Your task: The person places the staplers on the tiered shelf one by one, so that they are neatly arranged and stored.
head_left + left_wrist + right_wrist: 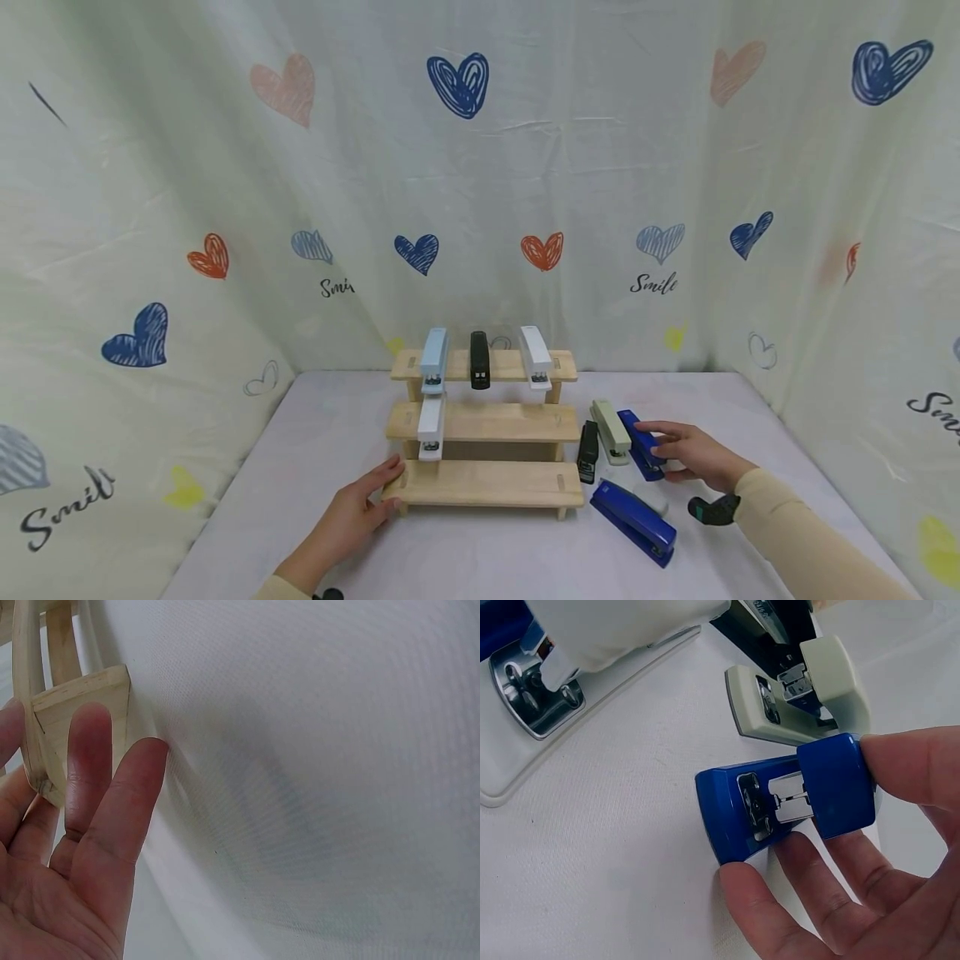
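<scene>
A three-step wooden rack (pixel 495 483) stands mid-table. My left hand (pixel 352 512) holds the left end of its lowest shelf, thumb and fingers at the board's edge; in the left wrist view two fingers (pixel 124 817) stretch out beside it. At the right, my right hand (pixel 701 454) grips a blue stapler (pixel 641 442) lying by the rack. The right wrist view shows my thumb on the cap of this blue stapler (pixel 836 787) and fingers along its other side. Next to it lie a pale green stapler (pixel 611 429) and a small black stapler (pixel 588 454).
The top shelf carries a light blue stapler (pixel 434 358), a black stapler (pixel 480 358) and a white stapler (pixel 536 357). Another white stapler (pixel 431 425) sits on the middle shelf's left. Nearer the front, a larger blue stapler (pixel 633 521) partly covers a white stapler (pixel 654 502).
</scene>
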The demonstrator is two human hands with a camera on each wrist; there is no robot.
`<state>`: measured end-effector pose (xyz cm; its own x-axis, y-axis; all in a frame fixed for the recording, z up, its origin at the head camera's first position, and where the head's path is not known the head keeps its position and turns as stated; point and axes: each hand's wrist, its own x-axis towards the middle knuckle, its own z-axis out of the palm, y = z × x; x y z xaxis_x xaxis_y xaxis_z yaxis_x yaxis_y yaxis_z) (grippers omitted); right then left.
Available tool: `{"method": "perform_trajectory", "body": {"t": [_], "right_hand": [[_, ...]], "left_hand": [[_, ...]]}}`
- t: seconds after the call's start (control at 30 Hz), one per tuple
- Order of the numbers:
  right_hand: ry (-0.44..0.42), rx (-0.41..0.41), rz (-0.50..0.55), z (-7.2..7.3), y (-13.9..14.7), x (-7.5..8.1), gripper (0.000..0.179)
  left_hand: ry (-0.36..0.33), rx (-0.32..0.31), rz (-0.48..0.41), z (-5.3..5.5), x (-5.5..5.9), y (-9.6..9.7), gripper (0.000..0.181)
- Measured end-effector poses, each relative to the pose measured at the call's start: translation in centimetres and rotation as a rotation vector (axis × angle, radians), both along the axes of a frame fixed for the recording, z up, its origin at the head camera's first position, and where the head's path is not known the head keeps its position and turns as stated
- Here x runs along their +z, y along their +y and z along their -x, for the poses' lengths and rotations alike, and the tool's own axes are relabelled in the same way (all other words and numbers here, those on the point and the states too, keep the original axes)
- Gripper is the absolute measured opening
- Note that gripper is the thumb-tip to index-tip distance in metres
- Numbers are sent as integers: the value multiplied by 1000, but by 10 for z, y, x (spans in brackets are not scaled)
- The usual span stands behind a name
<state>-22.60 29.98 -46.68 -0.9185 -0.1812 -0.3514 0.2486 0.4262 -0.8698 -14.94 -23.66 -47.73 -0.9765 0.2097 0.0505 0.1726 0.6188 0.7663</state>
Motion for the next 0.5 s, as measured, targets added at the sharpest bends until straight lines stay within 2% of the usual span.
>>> {"method": "perform_trajectory", "body": {"t": [0.5], "right_hand": [[-5, -31, 43, -1, -1, 2, 52]], "left_hand": [[-7, 24, 31, -1, 1, 2, 53]]}}
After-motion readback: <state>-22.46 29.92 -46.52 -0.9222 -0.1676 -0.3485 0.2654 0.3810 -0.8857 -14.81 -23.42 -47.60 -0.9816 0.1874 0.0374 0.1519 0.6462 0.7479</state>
